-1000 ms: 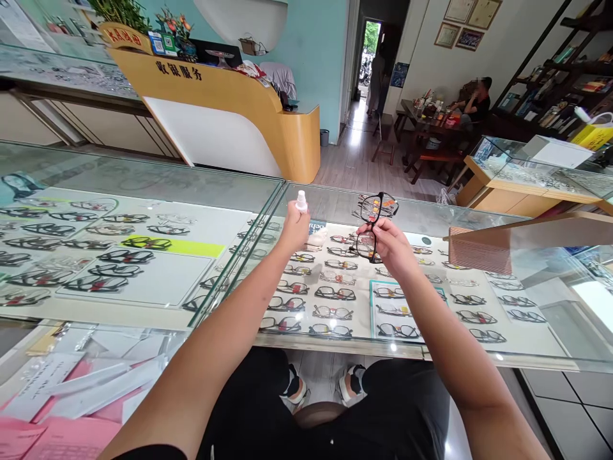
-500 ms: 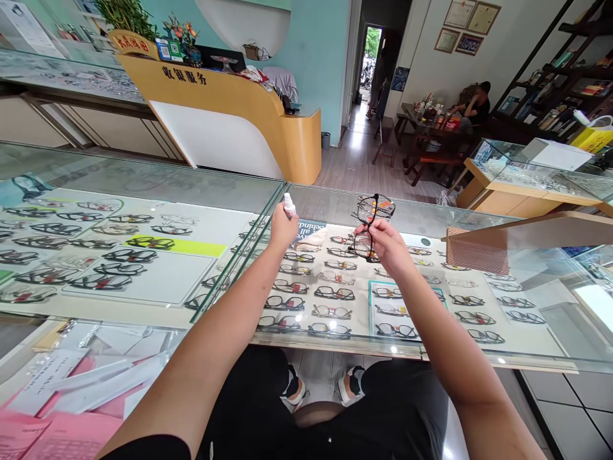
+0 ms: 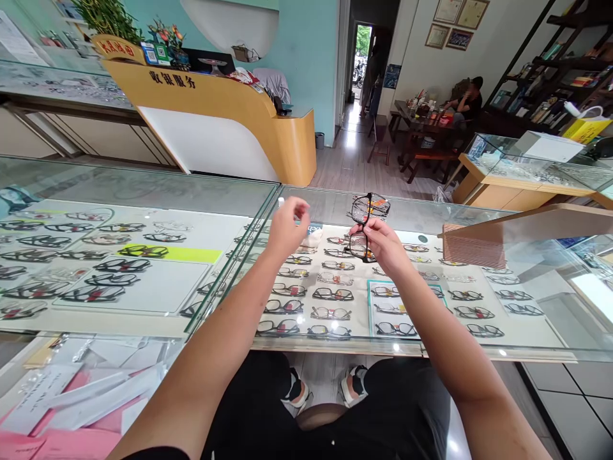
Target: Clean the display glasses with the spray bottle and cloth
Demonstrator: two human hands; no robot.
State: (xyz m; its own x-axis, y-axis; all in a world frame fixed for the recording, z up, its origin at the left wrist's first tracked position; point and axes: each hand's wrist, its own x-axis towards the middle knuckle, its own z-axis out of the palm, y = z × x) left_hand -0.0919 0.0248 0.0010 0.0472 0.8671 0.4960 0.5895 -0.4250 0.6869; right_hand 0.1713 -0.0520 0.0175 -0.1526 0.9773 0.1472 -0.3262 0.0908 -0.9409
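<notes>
My right hand (image 3: 383,243) pinches black-framed eyeglasses (image 3: 368,220) by the frame, holding them on end above the glass display case (image 3: 431,348). Just left of it, my left hand (image 3: 290,222) has its fingers curled and apart, with nothing seen between them. A small white spray bottle (image 3: 281,202) stands behind that hand, mostly hidden, only its top showing. Partly covered by the fingers is a pale cloth (image 3: 313,239). Behind the held pair, more glasses (image 3: 382,206) lie near the far edge of the case top.
Several rows of glasses (image 3: 334,294) lie under the glass. To the left is a second display case (image 3: 158,281), with papers and plastic sleeves (image 3: 100,383) nearer me. A brown slanted board (image 3: 479,243) stands at the right. Beyond are a cashier counter (image 3: 211,134) and a seated person (image 3: 469,102).
My left hand has let go of the spray bottle and turned, its fingers now towards the right. The right hand still holds the eyeglasses. The view has shifted slightly.
</notes>
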